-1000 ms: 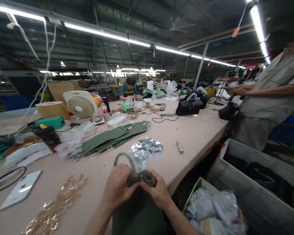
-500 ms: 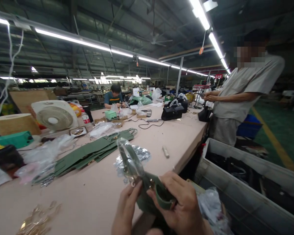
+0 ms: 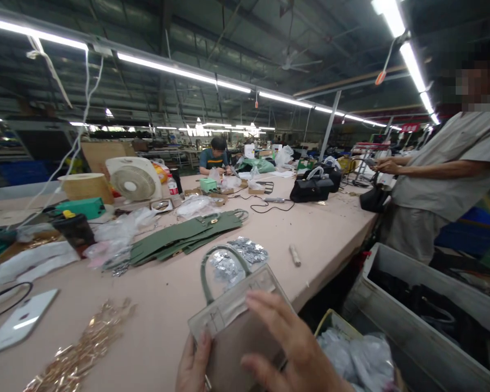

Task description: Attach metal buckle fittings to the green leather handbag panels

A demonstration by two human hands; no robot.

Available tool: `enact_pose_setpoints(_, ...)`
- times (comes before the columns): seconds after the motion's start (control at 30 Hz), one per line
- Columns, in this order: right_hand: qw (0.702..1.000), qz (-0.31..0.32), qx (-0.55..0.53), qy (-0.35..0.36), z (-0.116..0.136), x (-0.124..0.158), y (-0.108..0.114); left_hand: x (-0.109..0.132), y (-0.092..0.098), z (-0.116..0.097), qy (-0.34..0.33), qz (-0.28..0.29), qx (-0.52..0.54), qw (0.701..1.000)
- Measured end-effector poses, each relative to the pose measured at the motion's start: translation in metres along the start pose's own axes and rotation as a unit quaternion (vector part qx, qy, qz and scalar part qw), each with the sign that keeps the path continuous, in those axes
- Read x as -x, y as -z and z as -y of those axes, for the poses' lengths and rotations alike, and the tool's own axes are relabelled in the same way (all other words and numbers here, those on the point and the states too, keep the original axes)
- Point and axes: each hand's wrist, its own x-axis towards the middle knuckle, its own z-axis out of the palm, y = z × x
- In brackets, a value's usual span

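My left hand (image 3: 196, 356) grips a handbag panel (image 3: 232, 345) by its lower left edge, thumb on the face turned to me. That face is grey-brown with a paler strip (image 3: 232, 310) along the top, and a green loop handle (image 3: 224, 250) rises from it. Over the panel's right part, my right hand (image 3: 289, 340) has its fingers stretched apart, fingertips at the pale strip. Beyond the handle lies a pile of small silvery metal pieces (image 3: 245, 256). Several green bag panels (image 3: 183, 234) are stacked to its left.
Gold-coloured metal parts (image 3: 85, 348) and a phone (image 3: 20, 321) lie on the table at left. A fan (image 3: 133, 179) and black handbags (image 3: 310, 188) stand farther back. To the right are a grey bin (image 3: 367, 288) and a co-worker (image 3: 433, 179).
The panel has been turned so its grey-brown face is towards me. My right hand has let go of a green loop and spread its fingers over that face. The view has swung left.
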Motion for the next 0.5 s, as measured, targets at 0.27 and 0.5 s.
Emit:
enact_pose_setpoints(0.27, 0.846, 0.181, -0.327, -0.380, -0.086, -0.005, 0.003, -0.014, 0.028, 0.007, 0.117, -0.024, 0.114, 0.986)
enact_pose_setpoints(0.5, 0.772, 0.064, -0.415, -0.478, -0.102, 0.006, -0.064, -0.022, 0.043, 0.028, 0.152, -0.047, 0.169, 0.973)
